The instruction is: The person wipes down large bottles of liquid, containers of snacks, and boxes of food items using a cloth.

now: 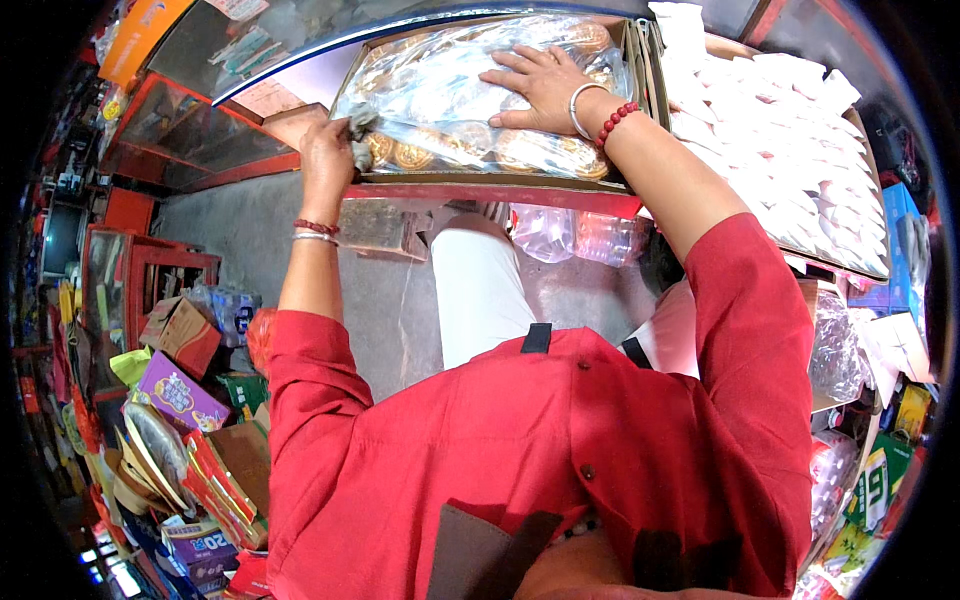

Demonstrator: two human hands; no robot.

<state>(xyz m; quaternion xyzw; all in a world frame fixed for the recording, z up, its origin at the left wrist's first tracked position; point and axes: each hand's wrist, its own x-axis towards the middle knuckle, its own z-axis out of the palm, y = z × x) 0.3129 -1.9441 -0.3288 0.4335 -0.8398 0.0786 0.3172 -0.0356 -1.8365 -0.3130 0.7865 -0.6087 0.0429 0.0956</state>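
Observation:
A shallow cardboard box (pixel 480 178) holds round, golden-brown baked goods (pixel 414 152) beneath clear plastic film (pixel 427 75). My right hand (pixel 538 88) lies palm down on the film, fingers spread, holding nothing. At the box's near left corner, my left hand (pixel 328 150) grips a crumpled grey cloth (pixel 363 135), which touches the film and the box's edge. Bracelets circle both wrists. Directly right of this box stands another cardboard box (pixel 876 172), filled with rows of small white packets (pixel 765 142).
A glass display case with red framing (pixel 217 124) adjoins the boxes at left. Wrapped bottles (pixel 544 231) stand on the floor below. Cartons (pixel 180 334) and straw hats (pixel 135 480) crowd the left side; a green carton (pixel 876 484) lies at lower right.

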